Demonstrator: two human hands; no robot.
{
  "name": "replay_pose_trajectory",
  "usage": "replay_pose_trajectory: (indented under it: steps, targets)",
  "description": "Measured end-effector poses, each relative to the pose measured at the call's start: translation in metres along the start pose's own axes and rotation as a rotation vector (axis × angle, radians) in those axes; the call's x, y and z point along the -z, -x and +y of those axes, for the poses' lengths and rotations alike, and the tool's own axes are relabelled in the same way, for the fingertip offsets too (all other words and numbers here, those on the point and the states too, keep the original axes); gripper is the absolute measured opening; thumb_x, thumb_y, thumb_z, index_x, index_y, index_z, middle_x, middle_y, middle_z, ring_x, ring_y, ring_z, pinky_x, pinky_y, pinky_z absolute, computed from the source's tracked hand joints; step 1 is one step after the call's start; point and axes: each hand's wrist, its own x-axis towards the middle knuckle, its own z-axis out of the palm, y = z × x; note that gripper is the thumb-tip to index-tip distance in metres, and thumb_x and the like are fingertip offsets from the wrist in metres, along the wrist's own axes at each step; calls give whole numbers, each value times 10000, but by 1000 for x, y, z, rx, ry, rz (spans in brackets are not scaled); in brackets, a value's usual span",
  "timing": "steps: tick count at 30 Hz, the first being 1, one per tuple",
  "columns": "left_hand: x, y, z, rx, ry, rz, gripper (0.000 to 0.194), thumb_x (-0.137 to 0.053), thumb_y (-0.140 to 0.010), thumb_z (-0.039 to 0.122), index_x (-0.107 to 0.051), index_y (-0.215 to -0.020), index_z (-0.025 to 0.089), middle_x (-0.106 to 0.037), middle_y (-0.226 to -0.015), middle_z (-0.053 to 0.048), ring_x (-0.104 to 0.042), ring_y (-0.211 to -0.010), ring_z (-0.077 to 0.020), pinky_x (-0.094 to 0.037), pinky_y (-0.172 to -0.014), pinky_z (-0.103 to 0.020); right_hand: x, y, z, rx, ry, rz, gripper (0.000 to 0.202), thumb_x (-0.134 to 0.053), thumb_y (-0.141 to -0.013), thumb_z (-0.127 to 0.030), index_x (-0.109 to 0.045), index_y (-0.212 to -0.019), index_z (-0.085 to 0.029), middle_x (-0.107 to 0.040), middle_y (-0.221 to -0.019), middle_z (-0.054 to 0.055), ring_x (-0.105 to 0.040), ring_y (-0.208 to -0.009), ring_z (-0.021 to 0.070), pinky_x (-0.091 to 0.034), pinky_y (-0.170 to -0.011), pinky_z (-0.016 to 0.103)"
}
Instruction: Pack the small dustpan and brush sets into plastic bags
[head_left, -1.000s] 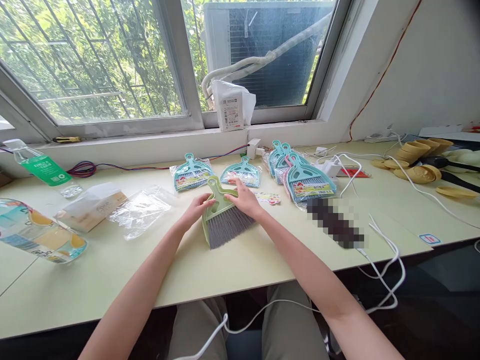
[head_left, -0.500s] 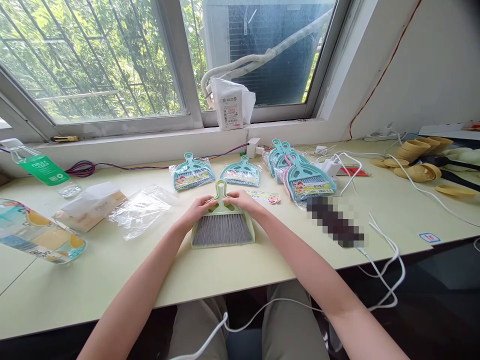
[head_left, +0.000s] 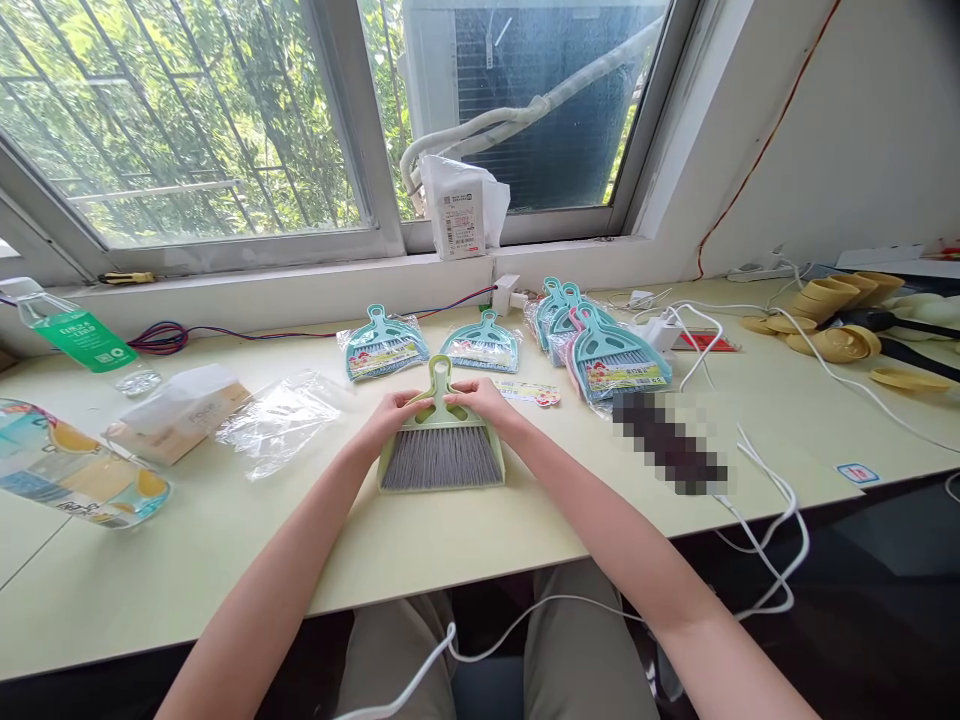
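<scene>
A light green dustpan and brush set (head_left: pixel 442 458) stands in front of me on the pale table (head_left: pixel 420 550), its grey bristles toward me and its looped handle pointing away. My left hand (head_left: pixel 391 415) grips the set's left shoulder, thumb on top near the handle. On the opposite shoulder, my right hand (head_left: pixel 486 402) holds it in the same way. The undersides of both hands' grips are hidden. Just behind lies a printed card (head_left: pixel 529 393), partly covered by my right hand. Two blue-green wrapped sets, one at left (head_left: pixel 386 345) and another wrapped set (head_left: pixel 481 345), lie farther back.
More wrapped sets (head_left: pixel 619 360) are piled at the back right. Clear plastic wrap (head_left: pixel 279 425), a tissue pack (head_left: pixel 180 410) and a large bottle (head_left: pixel 82 465) lie at left. White cables (head_left: pixel 780 490) hang over the right edge, near yellowish scoops (head_left: pixel 840 343).
The green dustpan and brush set has shifted very slightly up and to the left, its handle a little higher. Both hands keep their hold on it.
</scene>
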Motion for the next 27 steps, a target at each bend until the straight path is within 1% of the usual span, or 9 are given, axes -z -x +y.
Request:
replay_pose_trajectory:
  steps: [3, 6, 8, 10, 11, 14, 17, 22, 27]
  targets:
    - [8, 2, 1, 76, 48, -57, 459, -664, -711, 540, -693, -983, 172, -704, -890, -74, -628, -754, -224, -439, -606, -280, 4, -5, 2, 29, -122, 5, 379, -739, -649, -420, -728, -909, -145, -728, -924, 76, -651, -909, 216, -478, -851, 331]
    - [14, 2, -3, 98, 98, -118, 425, -721, -683, 462, -692, -976, 156, -703, -940, -106, -640, -802, -237, -458, -644, -291, 16, -11, 4, 52, -111, 44, 354, -603, -800, -452, -712, -947, -149, -720, -972, 92, -658, -900, 199, -486, -829, 332]
    - [16, 0, -7, 106, 147, -119, 400, -732, -680, 426, -691, -978, 163, -700, -964, -110, -646, -817, -243, -466, -665, -303, 30, -15, 7, 65, 56, 185, 328, -482, -895, -401, -699, -977, -170, -711, -1009, 95, -656, -894, 193, -483, -807, 334]
    - [17, -1, -10, 108, 195, -86, 396, -730, -681, 420, -685, -988, 174, -695, -983, -114, -651, -840, -256, -475, -681, -316, 45, -17, 10, 93, 347, 354, 273, -454, -919, -313, -690, -996, -200, -700, -1036, 90, -640, -932, 207, -465, -821, 347]
    - [17, -1, -11, 101, 216, -70, 410, -732, -678, 420, -677, -1009, 182, -691, -999, -114, -652, -861, -263, -480, -689, -320, 52, -18, 13, 102, 499, 396, 239, -478, -908, -280, -688, -1000, -210, -694, -1043, 90, -625, -971, 221, -454, -836, 355]
    - [18, -2, -12, 72, 262, -10, 489, -750, -660, 418, -639, -1091, 216, -681, -1034, -98, -651, -898, -269, -491, -676, -312, 64, -19, 21, 105, 817, 327, 190, -582, -850, -262, -688, -999, -214, -662, -1101, 100, -549, -1102, 261, -425, -883, 375]
    - [20, -3, -11, 84, 304, 96, 478, -762, -646, 407, -635, -1063, 211, -687, -989, -92, -656, -850, -249, -500, -634, -297, 62, -19, 27, 120, 956, 257, 226, -619, -822, -267, -679, -1033, -210, -613, -1180, 106, -486, -1163, 277, -405, -917, 397]
    - [21, -7, -15, 82, 385, 174, 388, -768, -639, 306, -640, -980, 174, -694, -919, -78, -658, -781, -202, -530, -669, -289, 53, -19, 26, 124, 963, 182, 317, -672, -779, -383, -669, -1050, -218, -607, -1149, 97, -489, -1142, 274, -421, -877, 372]
    - [21, -10, -20, 48, 390, 181, 448, -751, -644, 263, -605, -1060, 183, -697, -943, -74, -664, -784, -200, -535, -657, -285, 52, -19, 22, 100, 898, 90, 321, -745, -718, -334, -671, -1011, -226, -636, -1027, 52, -569, -998, 207, -427, -771, 283]
